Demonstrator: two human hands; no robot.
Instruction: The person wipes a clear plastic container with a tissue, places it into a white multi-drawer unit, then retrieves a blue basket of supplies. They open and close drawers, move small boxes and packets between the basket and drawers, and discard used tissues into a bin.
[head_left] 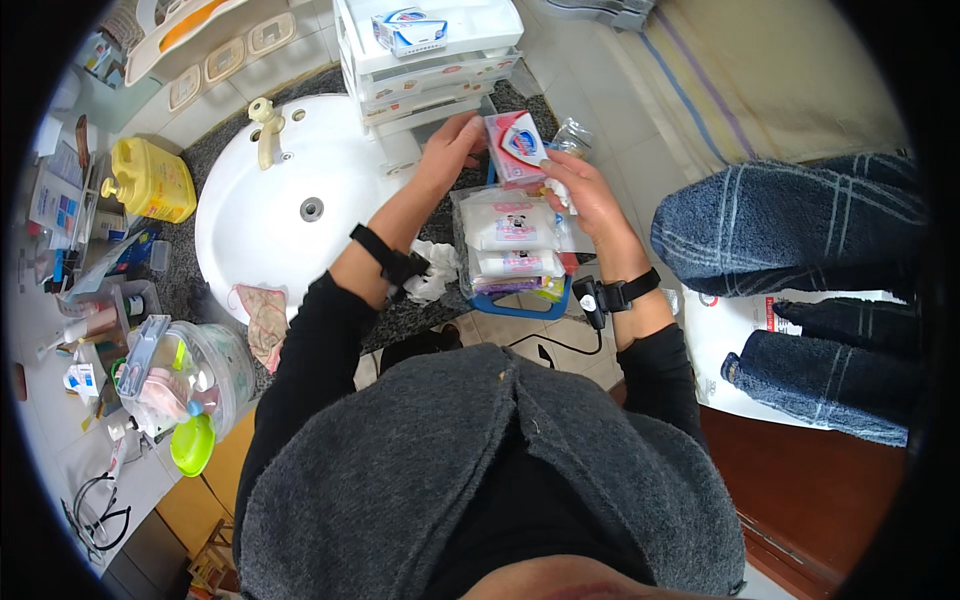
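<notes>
A pink and white soap box [518, 147] with a red and blue emblem is tilted up in my right hand [583, 195], thumb across its lower right corner. That hand also has a small crumpled white tissue [560, 193] against its fingers. My left hand [450, 152] is just left of the box, over the pulled-out bottom drawer [402, 150] of a white drawer unit [430, 85]. Its fingers are loosely bent and partly apart, with nothing visible in them. Below the box, packs of white wipes [512, 225] in clear film lie on a blue-rimmed basket [530, 310].
Left of the drawers is a white washbasin [235, 225] with a beige tap [265, 130]. A yellow jug [150, 180] and a clear tub [215, 370] stand beyond it. Crumpled white paper [433, 272] lies by my left wrist. Dark blue checked towelling [790, 230] hangs at the right.
</notes>
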